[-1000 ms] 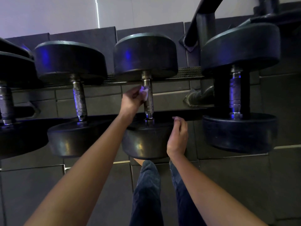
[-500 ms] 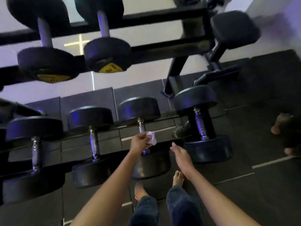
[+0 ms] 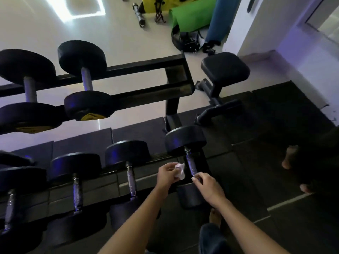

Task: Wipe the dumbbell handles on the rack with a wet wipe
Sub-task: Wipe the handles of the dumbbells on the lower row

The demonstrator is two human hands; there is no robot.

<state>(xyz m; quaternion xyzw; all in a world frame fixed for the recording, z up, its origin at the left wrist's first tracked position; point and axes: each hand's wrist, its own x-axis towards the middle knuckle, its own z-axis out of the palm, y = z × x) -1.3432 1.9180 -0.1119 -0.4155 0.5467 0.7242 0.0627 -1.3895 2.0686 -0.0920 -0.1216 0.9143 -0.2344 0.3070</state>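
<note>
My left hand holds a crumpled white wet wipe just left of the rightmost lower dumbbell's metal handle. My right hand is at the lower end of that handle, its fingertips curled against it. That dumbbell has black round heads and sits at the right end of the lower rack row. Left of it stand more black dumbbells with knurled handles, one close to my left wrist and another farther left.
The upper rack rail carries two more dumbbells at the left. A black bench stands right of the rack. Another person's bare feet are on the dark floor mats at the right. Green and blue mats lean at the back.
My view has pulled back and up. My left hand left the third dumbbell's handle and carried the wipe right; my right hand moved onto the rightmost dumbbell's handle.
</note>
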